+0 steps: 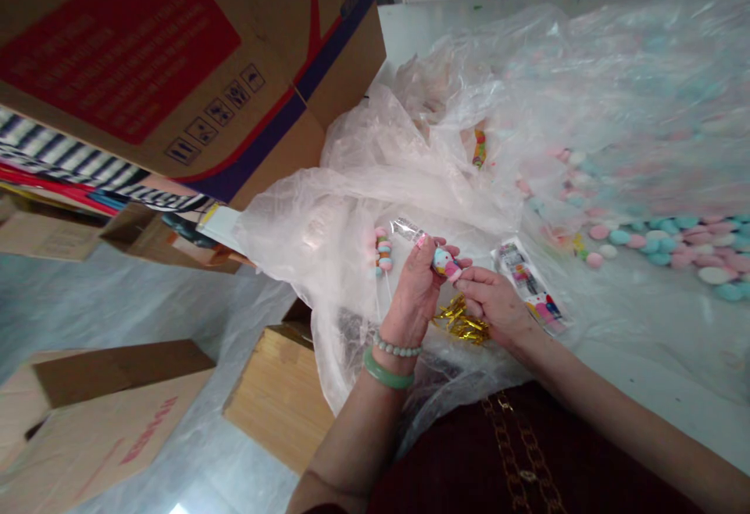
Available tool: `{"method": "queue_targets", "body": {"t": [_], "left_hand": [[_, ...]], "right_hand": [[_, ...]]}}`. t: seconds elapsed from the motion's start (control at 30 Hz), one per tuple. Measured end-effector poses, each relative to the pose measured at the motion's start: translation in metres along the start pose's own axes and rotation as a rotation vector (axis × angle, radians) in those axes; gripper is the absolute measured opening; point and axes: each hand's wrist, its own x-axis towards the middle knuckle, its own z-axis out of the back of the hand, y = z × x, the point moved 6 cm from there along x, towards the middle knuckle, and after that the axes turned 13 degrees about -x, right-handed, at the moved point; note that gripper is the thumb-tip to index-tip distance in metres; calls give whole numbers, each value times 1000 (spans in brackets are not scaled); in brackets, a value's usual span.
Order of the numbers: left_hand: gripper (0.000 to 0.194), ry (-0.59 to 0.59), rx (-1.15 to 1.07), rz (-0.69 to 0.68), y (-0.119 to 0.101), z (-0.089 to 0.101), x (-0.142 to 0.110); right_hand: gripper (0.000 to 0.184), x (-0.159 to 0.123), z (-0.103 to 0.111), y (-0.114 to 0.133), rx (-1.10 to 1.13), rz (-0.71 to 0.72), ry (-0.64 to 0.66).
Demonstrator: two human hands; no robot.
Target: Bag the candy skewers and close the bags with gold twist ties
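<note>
Left hand pinched shut around a pastel cat-shaped toy (perhaps a candy topper, too small to tell), clear plastic sleeve trailing at ten o'clock; right hand pinching it from four o'clock; gold tinsel at six, printed packet at three.

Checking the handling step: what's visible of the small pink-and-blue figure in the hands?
The small pink-and-blue figure looks like a glossy moulded plastic cartoon piece, mostly pink with pale blue and white patches; finer detail is too small to read. It sits tilted, pinched in the fingers of the left hand, with the fingertips of the right hand at its lower edge, touching or nearly so, I cannot tell which. It is held above gold tinsel, with a crumpled clear plastic sheet behind.
</note>
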Motion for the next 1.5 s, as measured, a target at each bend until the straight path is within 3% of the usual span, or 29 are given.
{"method": "queue_targets", "body": {"t": [0.1, 0.17, 0.23, 0.37, 0.43, 0.53, 0.63, 0.73, 0.9, 1.07, 1.27, 1.5], "left_hand": [[28, 25, -21, 63, -1, 0, 2], [23, -4, -27, 62, -6, 3, 4], [17, -67, -42, 12, -13, 7, 5], [16, -138, -120, 18, -14, 9, 5], [20, -171, -180, 75, -6, 8, 3], [23, -174, -239, 159, 6, 7, 3], [22, -84, -294, 204, 11, 5, 5], [23, -12, -358, 179, 6, 7, 9], [36, -16, -397, 142, -2, 12, 11], [45, -52, -404, 145, -7, 15, 11], [52, -1, -409, 168, -12, 12, 9], [39, 42, -178, 121, 6, 4, 3]], "right_hand": [[20, 1, -7, 0, 154, -50, 112], [19, 1, -4, 1, 103, -22, 87], [17, 1, 5, 3, -116, 45, -20], [21, -9, 14, 20, -872, 313, -274], [26, -16, 4, 24, -1170, 465, -287], [31, -23, -7, 24, -1342, 577, -261], [30, -22, -2, 24, -1217, 509, -243], [23, -18, 10, 23, -893, 335, -197], [21, -15, 11, 16, -549, 94, -91], [20, -15, 6, 16, -540, 105, -93], [21, -15, 5, 15, -513, 87, -67], [19, -9, 0, 11, -361, 69, -72]]}}
